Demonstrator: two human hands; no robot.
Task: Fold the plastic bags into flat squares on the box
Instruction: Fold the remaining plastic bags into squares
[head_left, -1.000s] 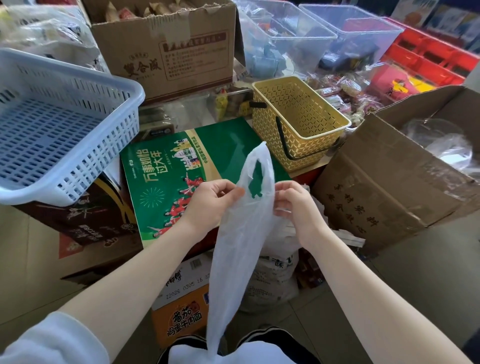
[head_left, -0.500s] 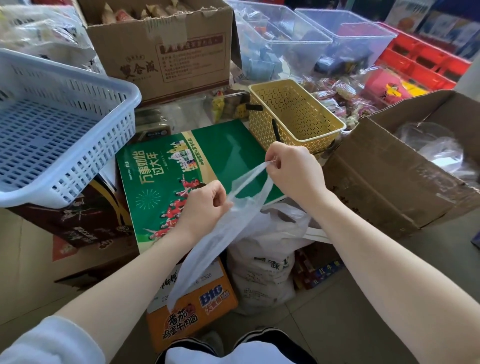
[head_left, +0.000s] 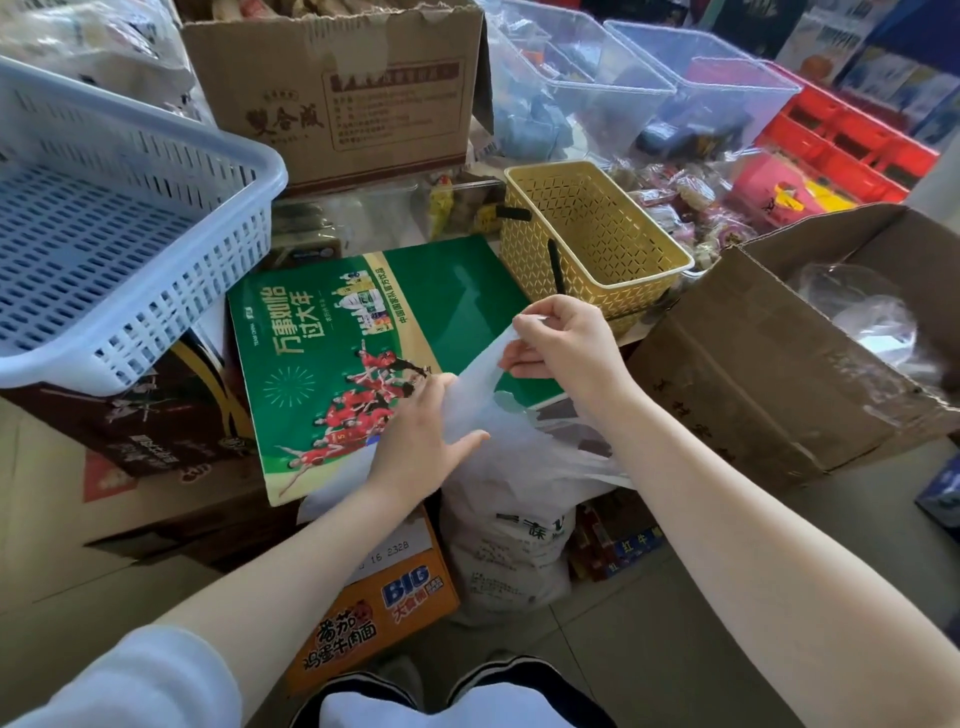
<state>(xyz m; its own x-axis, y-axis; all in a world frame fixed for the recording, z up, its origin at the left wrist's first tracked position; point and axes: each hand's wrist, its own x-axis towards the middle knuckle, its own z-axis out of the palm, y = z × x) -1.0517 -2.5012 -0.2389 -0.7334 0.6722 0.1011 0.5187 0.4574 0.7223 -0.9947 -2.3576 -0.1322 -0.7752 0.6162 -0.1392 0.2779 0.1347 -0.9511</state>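
At far left a pale blue slotted plastic basket (head_left: 119, 234) sits on a dark printed carton, its rim overhanging the left edge of the green box (head_left: 374, 332). Behind it stands an open brown corrugated carton (head_left: 343, 98) with a torn flap. The green box lies flat, glossy, printed with players in red. My left hand (head_left: 421, 441) lies over its near right corner, fingers fairly straight and spread against the thin, translucent white plastic bag (head_left: 467, 400), the thumb out to the right. The bag stretches up and right in a crumpled band to my right hand (head_left: 561, 343), which pinches its top end between thumb and curled fingers, above the box's right edge. Just beyond that hand stands a gold lattice basket (head_left: 597, 244) with a black handle. Below the bag a stuffed white printed sack (head_left: 509, 551) rests on the floor beside an orange carton (head_left: 384, 608). At right is a worn open cardboard box (head_left: 769, 364) holding clear plastic.
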